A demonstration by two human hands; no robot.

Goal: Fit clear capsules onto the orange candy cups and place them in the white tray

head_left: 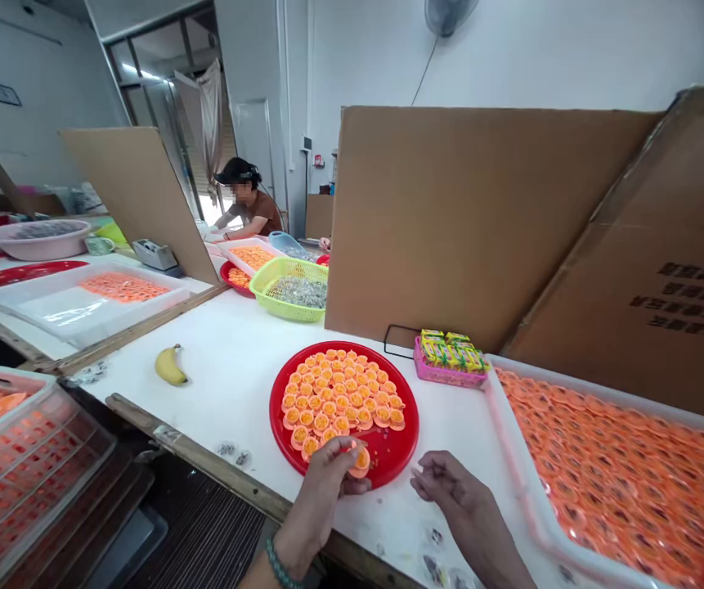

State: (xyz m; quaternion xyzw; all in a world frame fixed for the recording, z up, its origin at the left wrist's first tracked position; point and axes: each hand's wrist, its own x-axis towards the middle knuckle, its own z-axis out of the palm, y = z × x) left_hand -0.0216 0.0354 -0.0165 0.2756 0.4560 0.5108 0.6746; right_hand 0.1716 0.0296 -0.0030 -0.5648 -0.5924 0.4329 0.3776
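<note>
One orange piece sits pinched in your left grip, right at the near rim of the red tray! Your right grip hangs half-curled over the white surface, contents impossible to tell. Beyond, more orange pieces crowd the tray; farther, a green basket, then a co-worker.

On the white desk with a wooden edge lie a round red plastic tray, a curved yellow banana, a pink plastic basket, a lime-green perforated plastic basket and a rectangular white plastic tray.
</note>
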